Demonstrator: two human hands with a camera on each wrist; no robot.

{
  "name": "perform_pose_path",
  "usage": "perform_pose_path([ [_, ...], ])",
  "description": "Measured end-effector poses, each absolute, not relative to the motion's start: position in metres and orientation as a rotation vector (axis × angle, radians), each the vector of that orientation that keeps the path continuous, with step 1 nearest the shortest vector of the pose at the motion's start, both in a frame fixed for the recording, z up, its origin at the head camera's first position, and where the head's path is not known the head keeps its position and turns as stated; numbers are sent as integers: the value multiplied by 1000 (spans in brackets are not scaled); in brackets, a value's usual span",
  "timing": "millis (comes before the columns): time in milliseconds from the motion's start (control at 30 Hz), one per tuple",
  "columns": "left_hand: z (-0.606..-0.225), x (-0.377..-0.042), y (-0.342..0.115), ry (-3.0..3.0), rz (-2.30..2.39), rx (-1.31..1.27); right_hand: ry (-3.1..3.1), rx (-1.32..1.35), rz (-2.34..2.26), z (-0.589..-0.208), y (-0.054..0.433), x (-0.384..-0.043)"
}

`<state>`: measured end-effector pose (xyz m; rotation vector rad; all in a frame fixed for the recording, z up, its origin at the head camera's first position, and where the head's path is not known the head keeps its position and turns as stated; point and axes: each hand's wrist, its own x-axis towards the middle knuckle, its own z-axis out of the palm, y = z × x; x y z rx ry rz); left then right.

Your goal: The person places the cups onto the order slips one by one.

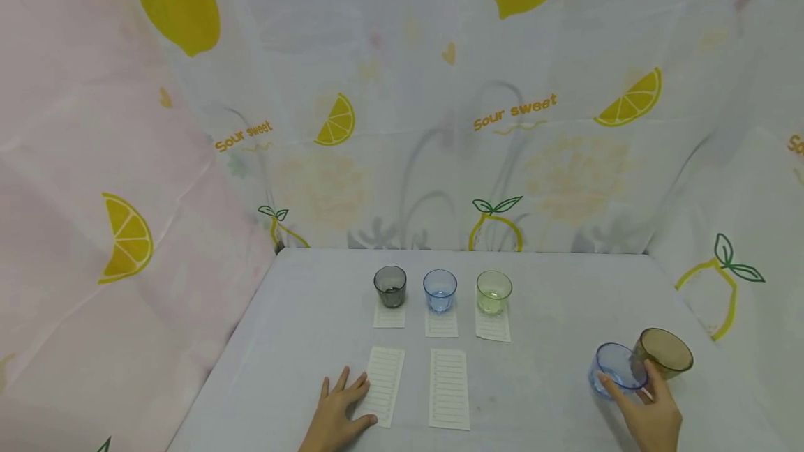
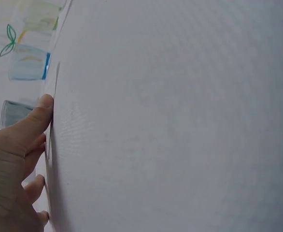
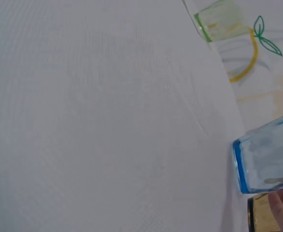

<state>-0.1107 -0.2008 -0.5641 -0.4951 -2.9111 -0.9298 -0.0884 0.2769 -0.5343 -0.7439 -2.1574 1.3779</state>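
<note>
A person's hands were well apart over a white table [image 1: 534, 396]. At the right, the right hand [image 1: 653, 416] gripped a blue cup [image 1: 601, 377] between thumb and fingers; a brown cup [image 1: 668, 349] was just beside it. The left hand [image 1: 339, 411] rested palm down – fingers spread, holding nothing – touching a paper slip [image 1: 386, 379], with another slip [image 1: 449, 389] to its right. Farther back stood three upright cups – a gray cup [image 1: 391, 290], a second blue cup [image 1: 440, 293] and a green cup [image 1: 493, 294] – each on paper.
</note>
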Motion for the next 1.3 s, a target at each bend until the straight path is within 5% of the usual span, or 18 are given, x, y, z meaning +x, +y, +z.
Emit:
perform_pose_path([
  [267,-564,-110,-201,-2924,-899,-485,-2230,-693,1396,-531,258,-95],
  [867,-563,-109,-198,-2905,-942,-449,-2102,-85,1450,-525,196,-120],
  [1300,-567,-109,-199,-2878,-981,-439,-2177,34,1606,-513,149,-135],
])
